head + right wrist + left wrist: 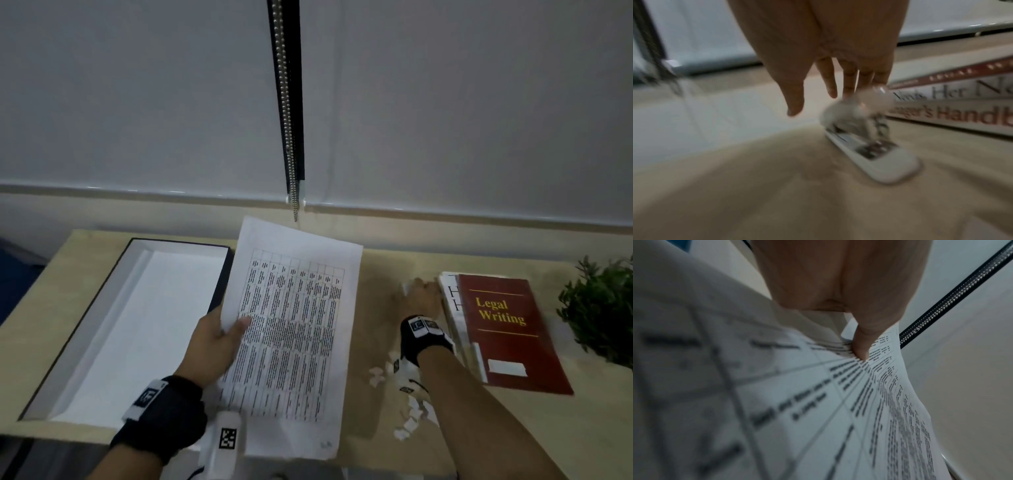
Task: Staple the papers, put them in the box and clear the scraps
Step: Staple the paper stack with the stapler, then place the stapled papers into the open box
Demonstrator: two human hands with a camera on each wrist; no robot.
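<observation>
My left hand (222, 329) pinches a stack of printed papers (291, 325) at its left edge, thumb (861, 350) on top, holding it tilted above the desk just right of the open box (85, 329). The box is black outside and white inside. My right hand (419, 294) hovers with straight fingers (849, 81) over a white stapler (875, 155) lying on the desk beside the books; the fingertips are at its raised top, blurred. In the head view the stapler is almost hidden under that hand. Several white paper scraps (407, 414) lie under my right forearm.
A pile of books topped by a red "Legal Writing" book (507, 329) lies right of my right hand, and a green plant (603, 308) stands at the far right. A bead chain (289, 137) hangs before the blind behind the wooden desk (376, 267).
</observation>
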